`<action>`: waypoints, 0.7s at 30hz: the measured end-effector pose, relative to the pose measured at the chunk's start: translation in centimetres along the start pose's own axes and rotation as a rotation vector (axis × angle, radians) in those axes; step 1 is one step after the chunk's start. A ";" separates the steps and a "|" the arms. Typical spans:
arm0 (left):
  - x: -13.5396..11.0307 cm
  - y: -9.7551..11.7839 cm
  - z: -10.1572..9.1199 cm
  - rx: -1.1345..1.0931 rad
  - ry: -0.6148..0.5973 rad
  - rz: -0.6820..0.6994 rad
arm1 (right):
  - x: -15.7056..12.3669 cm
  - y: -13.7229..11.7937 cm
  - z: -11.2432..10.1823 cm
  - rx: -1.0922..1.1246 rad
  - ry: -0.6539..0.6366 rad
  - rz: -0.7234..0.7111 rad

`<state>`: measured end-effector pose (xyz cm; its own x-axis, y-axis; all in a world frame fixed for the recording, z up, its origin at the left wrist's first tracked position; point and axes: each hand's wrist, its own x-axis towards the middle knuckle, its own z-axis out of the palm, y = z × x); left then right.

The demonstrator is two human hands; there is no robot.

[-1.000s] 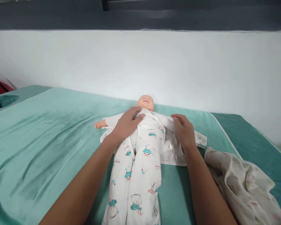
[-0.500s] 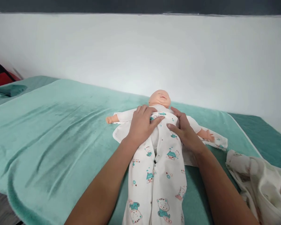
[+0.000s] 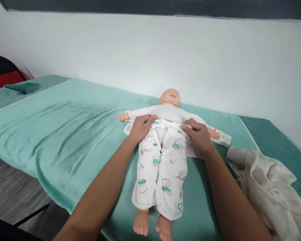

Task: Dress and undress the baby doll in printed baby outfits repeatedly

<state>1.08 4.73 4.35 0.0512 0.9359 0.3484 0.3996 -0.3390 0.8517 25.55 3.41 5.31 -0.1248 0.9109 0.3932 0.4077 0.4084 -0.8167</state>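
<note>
The printed trousers (image 3: 163,167) are on the baby doll (image 3: 167,112), which lies on its back near the middle of the teal blanket (image 3: 65,134), head toward the wall (image 3: 165,57) and 2 bare feet toward me. The trousers cover its legs from the ankles up to the belly, and the bunched waistband runs across just under the white top. My left hand (image 3: 140,127) is on the waistband at my left side of the doll, fingers curled together and closed on the fabric edge with the thumb lying along it. My right hand (image 3: 198,135) grips the same waistband on the other side, thumb and fingers pinched shut on the cloth. Both of the doll's arms are stretched out sideways. A white garment (image 3: 192,152) lies spread open under its body, showing beside my right wrist. A crumpled pale cloth (image 3: 266,190) sits on the blanket to my right, near but apart from the doll. A folded teal cloth (image 3: 22,87) rests far off to my left.
</note>
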 end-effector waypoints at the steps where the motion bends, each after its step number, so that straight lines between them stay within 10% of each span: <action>1: -0.6 -0.4 -0.5 0.000 -0.027 -0.028 | -0.3 0.2 -0.3 -0.002 -0.028 0.050; 10: -4.1 -1.7 -5.0 -0.095 -0.442 -0.184 | -3.9 0.0 -2.3 -0.061 -0.329 0.271; 21: -5.4 -1.7 -1.8 0.141 0.029 0.077 | -6.3 -2.1 1.9 -0.213 0.060 0.105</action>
<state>-1.51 0.10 1.67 0.0607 0.9040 0.4233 0.5201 -0.3906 0.7596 23.74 -3.07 3.73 -0.0205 0.9400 0.3405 0.5977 0.2846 -0.7496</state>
